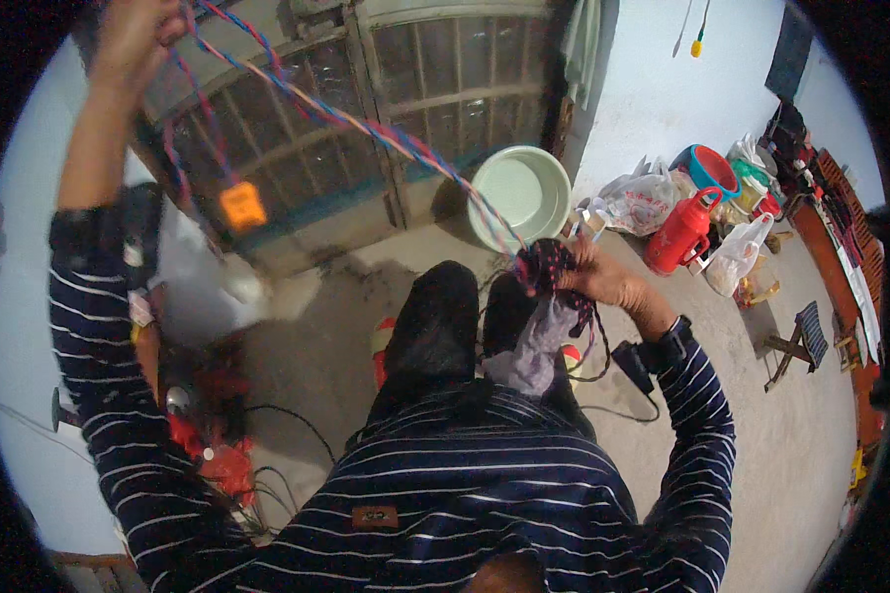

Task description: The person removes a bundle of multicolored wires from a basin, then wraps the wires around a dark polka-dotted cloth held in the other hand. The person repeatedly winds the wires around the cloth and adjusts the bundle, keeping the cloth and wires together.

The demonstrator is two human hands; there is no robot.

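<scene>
My left hand (pixel 144 37), raised at the upper left, is closed on several blue, red and pink cords (pixel 326 111) that stretch diagonally down to my right hand. An orange tag-like piece (pixel 242 205) hangs blurred on a cord below the left hand. Near my knees, my right hand (pixel 601 274) grips a bundle of dark cord with red specks (pixel 549 267). Loops of dark cord hang from it, and a pale, crumpled cloth or bag (pixel 530 356) lies just under it, over my lap.
A pale green basin (pixel 521 196) stands on the floor by a barred metal door (pixel 460 89). To the right are a red thermos flask (pixel 678 236), plastic bags (pixel 641 196) and a small folding stool (pixel 801 345). Red items and black cables (pixel 297 415) lie at the lower left.
</scene>
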